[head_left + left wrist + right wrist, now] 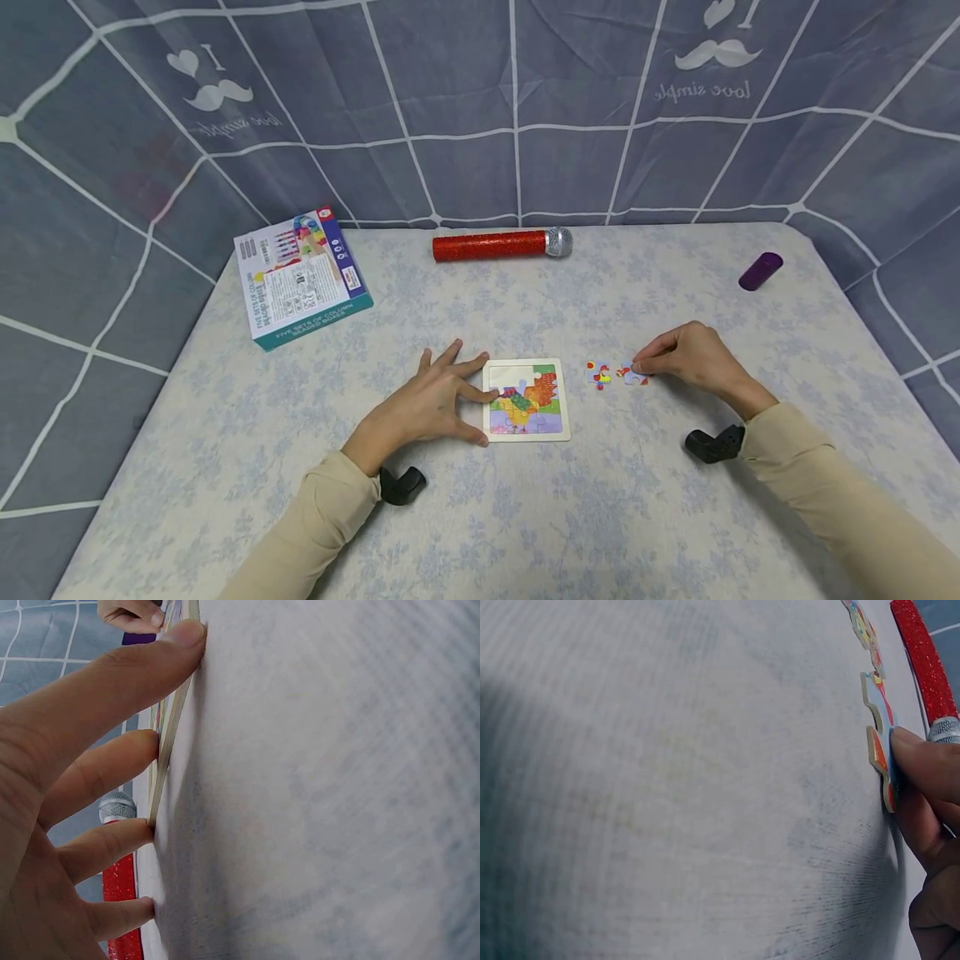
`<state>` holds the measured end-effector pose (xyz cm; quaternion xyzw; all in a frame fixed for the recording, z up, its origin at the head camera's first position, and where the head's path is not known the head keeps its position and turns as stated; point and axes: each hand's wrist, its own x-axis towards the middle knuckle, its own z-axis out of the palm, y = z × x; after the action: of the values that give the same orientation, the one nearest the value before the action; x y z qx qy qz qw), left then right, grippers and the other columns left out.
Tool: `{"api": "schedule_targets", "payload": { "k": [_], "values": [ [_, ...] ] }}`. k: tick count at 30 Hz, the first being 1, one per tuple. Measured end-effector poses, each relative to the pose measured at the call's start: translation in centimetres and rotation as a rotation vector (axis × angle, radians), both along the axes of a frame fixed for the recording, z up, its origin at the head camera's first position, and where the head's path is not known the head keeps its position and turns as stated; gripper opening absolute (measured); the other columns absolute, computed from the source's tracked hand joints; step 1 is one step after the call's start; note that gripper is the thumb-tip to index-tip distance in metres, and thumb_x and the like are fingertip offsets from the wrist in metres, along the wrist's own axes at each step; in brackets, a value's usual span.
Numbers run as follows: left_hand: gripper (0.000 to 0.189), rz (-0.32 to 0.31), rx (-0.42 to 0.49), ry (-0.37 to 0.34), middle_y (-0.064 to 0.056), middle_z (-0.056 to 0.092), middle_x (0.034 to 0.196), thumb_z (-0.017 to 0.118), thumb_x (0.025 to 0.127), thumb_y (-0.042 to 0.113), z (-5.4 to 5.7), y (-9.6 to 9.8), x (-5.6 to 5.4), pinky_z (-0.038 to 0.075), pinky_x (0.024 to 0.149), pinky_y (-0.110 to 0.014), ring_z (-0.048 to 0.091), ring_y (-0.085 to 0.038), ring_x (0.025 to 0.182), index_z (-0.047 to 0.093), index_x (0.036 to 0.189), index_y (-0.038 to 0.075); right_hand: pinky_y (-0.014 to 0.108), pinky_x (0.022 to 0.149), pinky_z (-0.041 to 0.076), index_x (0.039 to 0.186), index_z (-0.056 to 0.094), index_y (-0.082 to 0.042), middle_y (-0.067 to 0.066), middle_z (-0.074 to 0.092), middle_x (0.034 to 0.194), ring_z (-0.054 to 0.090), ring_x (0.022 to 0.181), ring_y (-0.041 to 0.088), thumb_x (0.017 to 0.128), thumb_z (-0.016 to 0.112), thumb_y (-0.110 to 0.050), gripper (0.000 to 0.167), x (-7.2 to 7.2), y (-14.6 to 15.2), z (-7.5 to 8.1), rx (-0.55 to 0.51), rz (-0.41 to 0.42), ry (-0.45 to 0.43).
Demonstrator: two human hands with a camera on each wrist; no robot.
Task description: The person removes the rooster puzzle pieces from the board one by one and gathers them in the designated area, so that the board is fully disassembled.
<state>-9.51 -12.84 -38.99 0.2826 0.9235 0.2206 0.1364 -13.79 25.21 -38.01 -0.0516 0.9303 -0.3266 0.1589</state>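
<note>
A square, white-framed jigsaw puzzle (566, 412) lies in the middle of the table in the head view. Its fitted pieces form a colourful picture, while the upper left of the tray shows bare white. My left hand (431, 402) spreads its fingers along the left side of the frame, thumb near the lower corner, one finger reaching over the inside. To the right, my right hand (697, 360) pinches a light blue and red puzzle piece (878, 750) between thumb and fingers, low over the tabletop. A second puzzle piece (597, 373) lies between that piece and the frame.
At the back of the table lies a red glittery microphone (491, 246) with a silver head. A toy box (300, 279) sits at the back left, and a purple cylinder (761, 272) lies at the back right. A grey checked curtain (465, 75) hangs behind.
</note>
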Motion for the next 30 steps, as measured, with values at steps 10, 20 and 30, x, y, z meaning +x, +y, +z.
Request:
{"api": "schedule_targets", "payload": {
  "k": [10, 20, 30],
  "values": [
    [0.063, -0.01, 0.007, 0.009, -0.006, 0.038, 0.154, 0.09, 0.064, 0.047, -0.1, 0.0, 0.0, 0.007, 0.107, -0.074, 0.01, -0.042, 0.147, 0.072, 0.12, 0.024, 0.028, 0.073, 0.047, 0.086, 0.081, -0.017, -0.004, 0.075, 0.082, 0.062, 0.087, 0.015, 0.081, 0.081, -0.031, 0.015, 0.0, 0.0, 0.0, 0.01, 0.008, 0.018],
    [0.064, -0.012, -0.019, 0.008, -0.007, 0.038, 0.154, 0.09, 0.064, 0.047, 0.0, 0.1, 0.0, 0.01, 0.107, -0.074, 0.011, -0.042, 0.147, 0.072, 0.121, 0.024, 0.031, 0.076, 0.047, 0.091, 0.081, -0.018, -0.003, 0.075, 0.089, 0.063, 0.092, 0.017, 0.086, 0.076, -0.033, 0.016, -0.2, -0.6, 0.9, -0.023, 0.019, 0.036],
    [0.065, -0.012, -0.017, 0.017, -0.007, 0.038, 0.154, 0.09, 0.063, 0.047, 0.0, 0.1, -0.1, 0.011, 0.106, -0.075, 0.013, -0.043, 0.147, 0.072, 0.121, 0.023, 0.024, 0.048, 0.035, 0.097, 0.078, -0.009, 0.001, 0.069, 0.08, 0.044, 0.053, 0.01, 0.087, 0.07, -0.007, 0.013, -1.2, -6.0, 0.5, -0.151, 0.237, 0.116]
  ]
}}
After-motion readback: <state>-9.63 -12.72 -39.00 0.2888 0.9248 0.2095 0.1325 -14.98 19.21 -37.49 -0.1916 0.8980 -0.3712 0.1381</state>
